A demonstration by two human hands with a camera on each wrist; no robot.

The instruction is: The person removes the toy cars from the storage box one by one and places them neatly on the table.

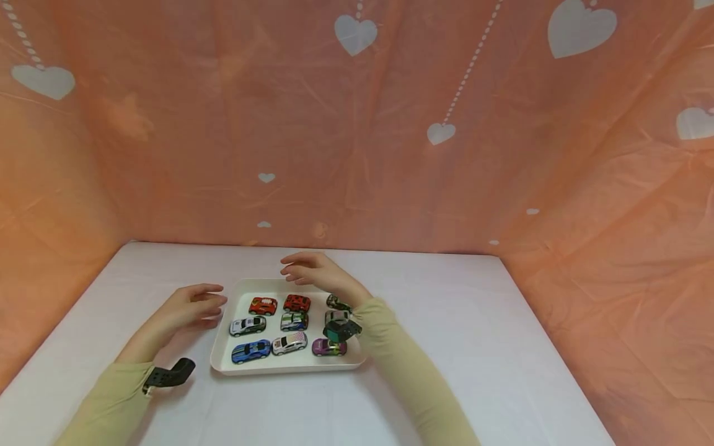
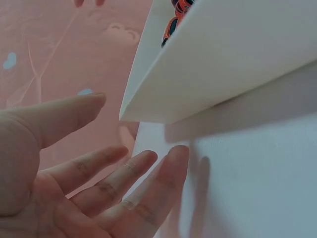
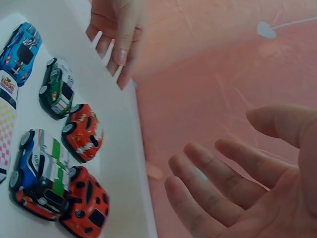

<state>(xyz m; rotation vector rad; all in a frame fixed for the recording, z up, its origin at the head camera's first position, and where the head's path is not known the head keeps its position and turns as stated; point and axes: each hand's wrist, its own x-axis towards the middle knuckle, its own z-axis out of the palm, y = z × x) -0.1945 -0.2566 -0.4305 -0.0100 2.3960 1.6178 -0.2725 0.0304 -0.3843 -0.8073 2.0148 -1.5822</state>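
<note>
A white tray [image 1: 290,370] holds several toy cars in rough rows. Among them are a red car [image 1: 263,306], a red car with black spots [image 1: 297,303], a blue car [image 1: 251,351] and a purple car [image 1: 329,347]. Beside the tray's left edge is my left hand [image 1: 186,310], its fingers extended and holding nothing; in the left wrist view a gap separates the fingertips from the tray wall [image 2: 198,84]. My right hand [image 1: 315,271] hovers by the far rim, fingers loosely bent around nothing. The right forearm partly hides the cars at the tray's right side.
The tray stands on a white-covered table [image 1: 446,347]. An orange cloth [image 1: 312,136] with pale hearts rises behind it and along both sides. Each wrist carries a dark strapped device, such as the left wrist camera [image 1: 171,373].
</note>
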